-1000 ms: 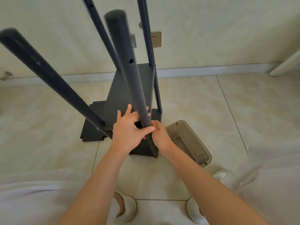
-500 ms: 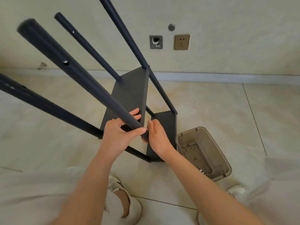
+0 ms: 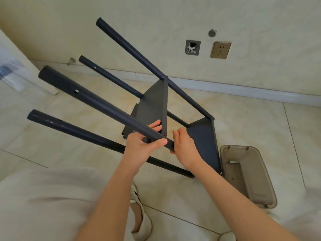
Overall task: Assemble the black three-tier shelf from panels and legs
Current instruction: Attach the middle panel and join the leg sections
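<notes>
Tilted over the tiled floor (image 3: pixel 243 122), leaning up and to the left: black shelf frame (image 3: pixel 203 136), lower end down on the tiles, just beside one brownish see-through tray (image 3: pixel 260 185). Four legs (image 3: pixel 151 66) counted, all slanting the same way, free ends in the air. Two panels (image 3: pixel 152 105) fixed between them, seen nearly edge-on; behind the upper one a notched dark corner, too hidden to tell whether part of a third. Gripped by the left hand (image 3: pixel 142 148): the nearest leg (image 3: pixel 97 103), thumb laid across its top, fingers wrapped underneath, close to where the upper panel's corner meets it. Right hand (image 3: pixel 184 148) just beside, at the same joint, thumb up, fingers curled toward the leg; pinching something there or only touching, cannot tell. In the tray, one small metal part (image 3: pixel 233 161). On the wall beyond, one socket (image 3: pixel 220 50), one square plate (image 3: pixel 192 47) with a hole, one round cap (image 3: pixel 212 33). Two pale shoes (image 3: pixel 140 214) at the bottom edge.
</notes>
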Demonstrator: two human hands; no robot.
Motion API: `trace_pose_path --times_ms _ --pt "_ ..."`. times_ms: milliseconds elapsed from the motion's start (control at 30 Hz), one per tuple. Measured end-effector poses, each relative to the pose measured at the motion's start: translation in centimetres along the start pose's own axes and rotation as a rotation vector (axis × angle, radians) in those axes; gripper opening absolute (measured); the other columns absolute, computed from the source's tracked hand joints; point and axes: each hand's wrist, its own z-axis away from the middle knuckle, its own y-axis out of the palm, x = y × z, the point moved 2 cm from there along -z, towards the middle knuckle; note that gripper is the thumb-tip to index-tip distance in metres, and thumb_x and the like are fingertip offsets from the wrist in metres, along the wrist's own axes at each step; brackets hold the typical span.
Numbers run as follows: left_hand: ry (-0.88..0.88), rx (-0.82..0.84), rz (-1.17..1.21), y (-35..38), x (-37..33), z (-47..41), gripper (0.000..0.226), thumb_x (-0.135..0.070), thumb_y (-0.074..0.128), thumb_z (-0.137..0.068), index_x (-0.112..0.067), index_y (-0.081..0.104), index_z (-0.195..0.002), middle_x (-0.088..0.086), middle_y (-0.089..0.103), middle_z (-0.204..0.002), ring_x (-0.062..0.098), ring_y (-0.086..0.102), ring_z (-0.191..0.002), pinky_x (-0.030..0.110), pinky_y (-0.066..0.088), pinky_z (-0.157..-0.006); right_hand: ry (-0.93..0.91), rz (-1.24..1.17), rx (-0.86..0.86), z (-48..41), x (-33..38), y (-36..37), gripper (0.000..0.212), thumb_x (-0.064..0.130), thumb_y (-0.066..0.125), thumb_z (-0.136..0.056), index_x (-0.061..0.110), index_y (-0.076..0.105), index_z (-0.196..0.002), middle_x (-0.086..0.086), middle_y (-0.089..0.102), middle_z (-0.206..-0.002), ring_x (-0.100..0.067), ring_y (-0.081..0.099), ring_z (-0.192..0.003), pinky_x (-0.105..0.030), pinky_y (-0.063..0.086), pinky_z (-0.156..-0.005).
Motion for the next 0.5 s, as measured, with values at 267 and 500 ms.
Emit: trace_pose_path --times_ms 267,500 --pt "-0.134 0.024 0.133 2.1 3.4 0.2 0.042 -0.017 0.082 -0.081 -0.039 0.067 -0.113 -0.043 0.063 -0.111 -0.022 0.06 -0.099 -0.001 0.045 -0.07 0.146 -0.115 -0.067 -0.2 -2.6 -0.1 0.019 0.026 0.031 -0.107 0.013 0.044 -0.105 -0.004 0.06 -0.08 -0.013 0.059 -0.064 -0.03 0.049 -0.067" --pt "-0.252 0.042 0.118 3.4 6.9 0.6 0.046 -0.018 0.081 -0.083 -0.052 0.062 -0.108 -0.047 0.064 -0.095 -0.02 0.062 -0.09 0.002 0.048 -0.073 0.194 -0.038 -0.033 0.0 -4.7 0.9 0.018 0.029 0.031 -0.108 0.016 0.043 -0.105 -0.004 0.063 -0.081 -0.029 0.064 -0.087 -0.051 0.049 -0.095"
